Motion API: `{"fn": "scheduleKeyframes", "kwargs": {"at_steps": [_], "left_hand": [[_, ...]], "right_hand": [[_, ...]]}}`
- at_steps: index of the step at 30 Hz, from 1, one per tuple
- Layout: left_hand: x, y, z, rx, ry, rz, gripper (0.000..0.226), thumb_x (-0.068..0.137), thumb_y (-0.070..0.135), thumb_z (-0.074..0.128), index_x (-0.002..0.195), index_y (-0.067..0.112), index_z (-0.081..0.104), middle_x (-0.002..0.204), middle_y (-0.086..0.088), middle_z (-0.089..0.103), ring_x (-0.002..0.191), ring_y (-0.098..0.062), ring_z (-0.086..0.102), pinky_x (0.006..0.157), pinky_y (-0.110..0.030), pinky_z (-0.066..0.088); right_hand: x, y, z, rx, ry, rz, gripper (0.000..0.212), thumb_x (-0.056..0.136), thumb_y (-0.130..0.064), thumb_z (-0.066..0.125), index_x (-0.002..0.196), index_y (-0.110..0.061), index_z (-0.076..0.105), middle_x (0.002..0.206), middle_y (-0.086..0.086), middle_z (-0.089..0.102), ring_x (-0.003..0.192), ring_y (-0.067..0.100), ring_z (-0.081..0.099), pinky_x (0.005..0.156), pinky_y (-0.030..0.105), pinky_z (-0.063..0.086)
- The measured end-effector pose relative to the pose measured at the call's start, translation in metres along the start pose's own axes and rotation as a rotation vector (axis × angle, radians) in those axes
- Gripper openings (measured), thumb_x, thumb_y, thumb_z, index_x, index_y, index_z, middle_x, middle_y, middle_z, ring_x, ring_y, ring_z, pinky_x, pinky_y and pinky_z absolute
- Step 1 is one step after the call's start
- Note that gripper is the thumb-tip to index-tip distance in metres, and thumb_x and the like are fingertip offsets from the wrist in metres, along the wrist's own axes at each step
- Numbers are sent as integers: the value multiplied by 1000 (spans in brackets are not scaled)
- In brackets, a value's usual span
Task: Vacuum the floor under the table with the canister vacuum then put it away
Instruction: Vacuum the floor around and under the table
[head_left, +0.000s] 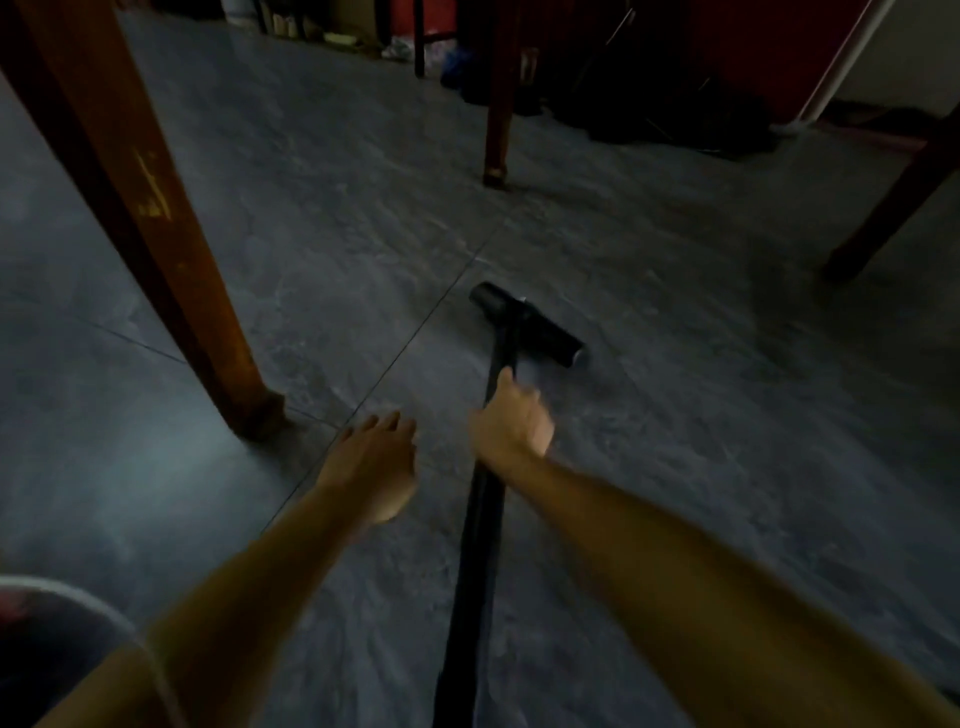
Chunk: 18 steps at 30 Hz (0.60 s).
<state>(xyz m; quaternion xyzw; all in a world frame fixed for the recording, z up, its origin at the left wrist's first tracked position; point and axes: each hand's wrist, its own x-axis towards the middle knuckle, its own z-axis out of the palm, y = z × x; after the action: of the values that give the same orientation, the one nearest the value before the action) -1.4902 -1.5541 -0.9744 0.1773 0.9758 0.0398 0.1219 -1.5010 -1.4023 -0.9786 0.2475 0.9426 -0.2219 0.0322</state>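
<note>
Two bare forearms are seen nearest the camera, reaching forward and down over the floor (675, 322). Between them a black vacuum wand (475, 561) is seen running from the bottom edge of the view up toward the middle.

The wand is gripped by the right hand (511, 423), fingers curled closed round the tube a short way behind the nozzle. The left hand (371, 460) is held open, palm down, fingers spread loosely; nothing is held by it. It is placed just beside the wand, apart from it, and whether the floor is touched cannot be told.

The black floor nozzle (527, 325) is set crosswise at the wand's far end, lying on the grey stone-patterned tiles just right of a tile joint (415, 332). The canister body cannot be seen.

A reddish-brown wooden table leg (156, 223) is planted at the left, its foot close to the left hand. A second leg (498, 104) is seen further off, beyond the nozzle, and a third (893, 202) slants in at the right edge. The nozzle is thus placed on the floor between these legs.

Dark clutter and a red surface (753, 47) are seen at the far side, blurred. A white pipe (841, 62) is seen at upper right. A rounded, pale-rimmed object (62, 613) at lower left cannot be identified.
</note>
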Motion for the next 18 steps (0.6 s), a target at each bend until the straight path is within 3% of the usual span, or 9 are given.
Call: {"fn": "scheduleKeyframes", "kwargs": {"at_steps": [4, 9, 13, 16, 18], "left_hand": [[9, 10, 5, 61, 6, 13, 41, 98, 29, 32, 134, 11, 39, 144, -11, 41, 130, -29, 40, 107, -44, 33], [20, 23, -7, -45, 38, 8, 32, 100, 26, 32, 124, 11, 45, 126, -10, 54, 112, -26, 52, 94, -40, 41], [24, 19, -12, -146, 149, -107, 22, 97, 18, 35, 107, 12, 53, 106, -8, 60, 90, -25, 60, 80, -39, 48], [21, 19, -8, -212, 150, -204, 23, 98, 18, 33, 85, 14, 53, 92, -8, 61, 78, -20, 59, 73, -33, 49], [19, 22, -5, -244, 142, -225, 24, 99, 21, 34, 99, 13, 57, 101, -8, 63, 86, -19, 61, 78, -33, 50]], "right_hand": [[85, 6, -38, 40, -5, 58, 64, 88, -27, 59, 145, -12, 34, 134, 16, 51, 117, 33, 56, 89, 40, 50], [102, 9, -20, 48, -69, 51, 57, 94, -25, 53, 146, -10, 35, 140, 18, 46, 120, 35, 54, 94, 41, 48], [68, -18, 13, -12, -161, -165, 64, 96, -24, 49, 153, -17, 19, 147, 24, 35, 126, 39, 48, 99, 43, 44], [33, -37, 33, 0, -256, -209, 69, 98, -17, 47, 155, -18, 9, 151, 26, 27, 128, 40, 45, 100, 46, 44], [33, -34, 33, 16, -213, -191, 68, 99, -17, 44, 155, -14, 6, 150, 26, 27, 129, 38, 44, 101, 45, 43]]}}
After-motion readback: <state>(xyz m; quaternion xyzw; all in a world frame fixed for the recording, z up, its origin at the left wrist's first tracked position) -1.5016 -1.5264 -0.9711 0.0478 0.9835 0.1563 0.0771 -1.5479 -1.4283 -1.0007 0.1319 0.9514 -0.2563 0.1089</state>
